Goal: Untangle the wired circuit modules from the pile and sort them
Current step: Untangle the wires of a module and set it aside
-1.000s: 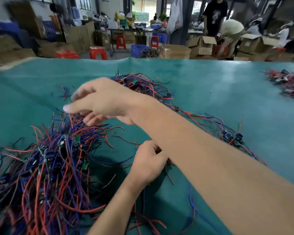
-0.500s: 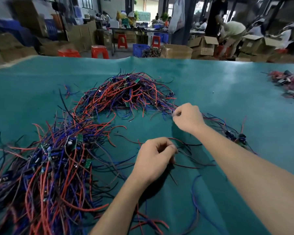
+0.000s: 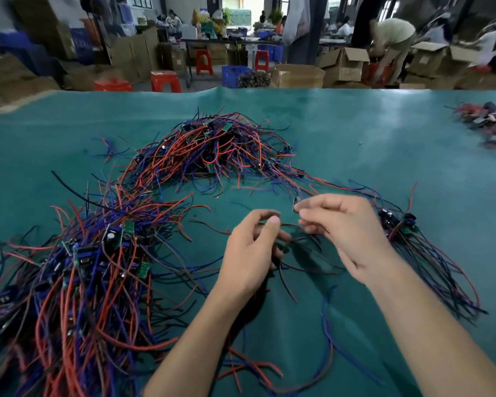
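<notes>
A big tangle of red, blue and black wires with small green circuit modules (image 3: 78, 270) fills the near left of the teal table. A second tangled heap (image 3: 212, 147) lies further back at centre. My left hand (image 3: 249, 253) grips thin dark wires (image 3: 301, 253) in curled fingers at the table's middle. Just to its right, my right hand (image 3: 344, 227) pinches a small module (image 3: 297, 202) between thumb and fingertips. A laid-out bundle of modules with straightened wires (image 3: 413, 245) sits right of my right hand.
The teal table cover (image 3: 355, 133) stretches to the far edge. Another small heap of modules (image 3: 490, 124) lies at the far right. Loose red and blue wires (image 3: 269, 365) trail near the front edge. Cardboard boxes, red stools and people stand beyond the table.
My right hand drew back from the left pile to the far heap, then came toward my left hand with a small module pinched. My left hand stayed on the wires, fingers loosened.
</notes>
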The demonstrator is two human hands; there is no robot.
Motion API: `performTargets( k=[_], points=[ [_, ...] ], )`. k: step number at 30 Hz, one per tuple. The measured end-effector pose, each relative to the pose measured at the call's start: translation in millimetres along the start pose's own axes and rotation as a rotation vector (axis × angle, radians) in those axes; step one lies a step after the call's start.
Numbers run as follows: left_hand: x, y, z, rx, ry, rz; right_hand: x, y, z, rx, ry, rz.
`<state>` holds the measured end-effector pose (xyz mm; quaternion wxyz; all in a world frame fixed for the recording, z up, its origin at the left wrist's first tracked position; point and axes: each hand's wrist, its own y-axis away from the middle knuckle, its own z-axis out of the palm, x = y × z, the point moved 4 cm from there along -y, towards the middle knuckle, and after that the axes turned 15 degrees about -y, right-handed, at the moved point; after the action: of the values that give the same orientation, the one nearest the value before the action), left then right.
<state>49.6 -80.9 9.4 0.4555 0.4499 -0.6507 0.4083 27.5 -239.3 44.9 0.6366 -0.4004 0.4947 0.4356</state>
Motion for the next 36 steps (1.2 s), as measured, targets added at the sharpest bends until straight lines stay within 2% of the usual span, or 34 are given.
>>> performTargets(
  k=[6,14,23,28,33,36],
  points=[
    [-1.7,1.4,-2.8,0.029,-0.018,0.009,17.8,17.0,17.9,-0.059,0.13,-0.012],
    [-1.9,1.4,-2.6,0.019,0.036,0.023,11.3,13.9,8.7,0.093,0.25,-0.13],
    [-3.4,0.3,-4.2,0.058,0.078,0.009,12.6,14.7,14.3,-0.006,0.594,-0.261],
    [-1.6,0.6,-5.4,0.093,0.081,0.035,8.8,17.9,17.4,-0.055,0.74,-0.413],
    [0.6,1.8,-5.8,0.107,0.147,0.033,7.2,19.5,15.0,-0.057,0.663,-0.41],
    [-0.4,1.0,-5.1,0.068,0.17,0.007,9.1,17.5,12.4,-0.03,0.585,-0.306]
  ],
)
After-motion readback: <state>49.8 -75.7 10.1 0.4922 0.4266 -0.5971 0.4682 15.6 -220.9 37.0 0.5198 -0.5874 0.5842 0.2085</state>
